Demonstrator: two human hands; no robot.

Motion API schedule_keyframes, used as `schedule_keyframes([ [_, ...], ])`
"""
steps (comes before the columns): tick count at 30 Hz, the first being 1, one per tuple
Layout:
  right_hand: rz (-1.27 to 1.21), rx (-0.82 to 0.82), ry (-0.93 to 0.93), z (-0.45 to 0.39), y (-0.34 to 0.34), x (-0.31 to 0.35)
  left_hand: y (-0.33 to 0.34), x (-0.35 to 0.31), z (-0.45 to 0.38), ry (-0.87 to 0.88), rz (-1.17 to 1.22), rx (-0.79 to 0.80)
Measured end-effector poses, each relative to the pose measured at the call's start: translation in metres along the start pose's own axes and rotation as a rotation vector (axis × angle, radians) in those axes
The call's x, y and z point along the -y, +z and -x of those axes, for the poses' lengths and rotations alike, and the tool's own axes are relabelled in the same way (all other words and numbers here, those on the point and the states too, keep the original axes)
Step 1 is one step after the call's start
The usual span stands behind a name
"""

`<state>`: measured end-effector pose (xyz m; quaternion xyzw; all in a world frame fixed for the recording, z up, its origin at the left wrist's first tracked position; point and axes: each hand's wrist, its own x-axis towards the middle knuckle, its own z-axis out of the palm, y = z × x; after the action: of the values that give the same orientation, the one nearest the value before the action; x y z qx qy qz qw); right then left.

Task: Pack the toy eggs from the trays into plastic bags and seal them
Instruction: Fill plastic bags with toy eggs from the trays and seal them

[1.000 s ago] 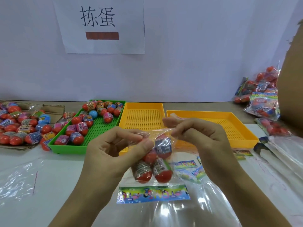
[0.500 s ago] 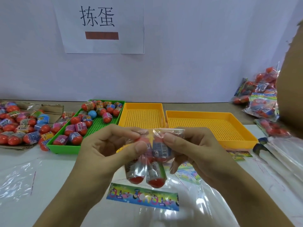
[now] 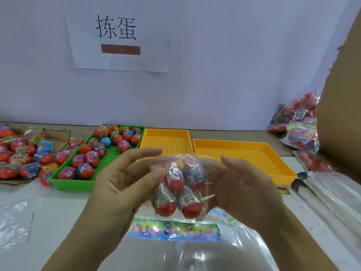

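White table (image 3: 64, 210) against a pale wall w/ a paper sign (image 3: 121, 34). Both hands hold a clear plastic bag (image 3: 179, 184) of four toy eggs (image 3: 186, 200) up over the table, in front of the trays: left hand (image 3: 125, 184) w/ thumb on the bag's left side, right hand (image 3: 240, 188) curled behind its right side. Green tray (image 3: 78, 181) w/ loose eggs at left, two yellow trays (image 3: 246, 151) behind, packed bags (image 3: 300, 132) far right

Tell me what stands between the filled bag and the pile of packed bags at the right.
Nothing visible blocks it. The filled bag is held up between the left hand and right hand; the packed bags lie beyond the larger yellow tray.
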<state>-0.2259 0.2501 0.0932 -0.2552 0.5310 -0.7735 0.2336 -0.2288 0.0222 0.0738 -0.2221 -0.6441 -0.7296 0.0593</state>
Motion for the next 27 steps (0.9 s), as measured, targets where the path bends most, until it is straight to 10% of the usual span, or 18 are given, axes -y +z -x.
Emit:
schedule_keyframes([
  [7,1.15,-0.697,-0.475,-0.016,0.009,-0.039,0.021,0.022,0.004,0.183,-0.485,-0.29],
  [16,2.335,-0.451,-1.009,-0.019,-0.04,0.09,0.027,0.022,0.002,0.322,-0.559,-0.308],
  [18,2.499,-0.59,-0.721,-0.02,-0.079,0.134,0.03,0.024,0.004,0.388,-0.656,-0.197],
  [22,2.337,-1.117,0.766,-0.002,-0.127,0.184,0.03,0.027,0.003,0.425,-0.823,0.273],
  [27,2.114,-0.913,0.446,0.0,-0.114,0.13,0.034,0.037,0.002,0.424,-0.864,0.442],
])
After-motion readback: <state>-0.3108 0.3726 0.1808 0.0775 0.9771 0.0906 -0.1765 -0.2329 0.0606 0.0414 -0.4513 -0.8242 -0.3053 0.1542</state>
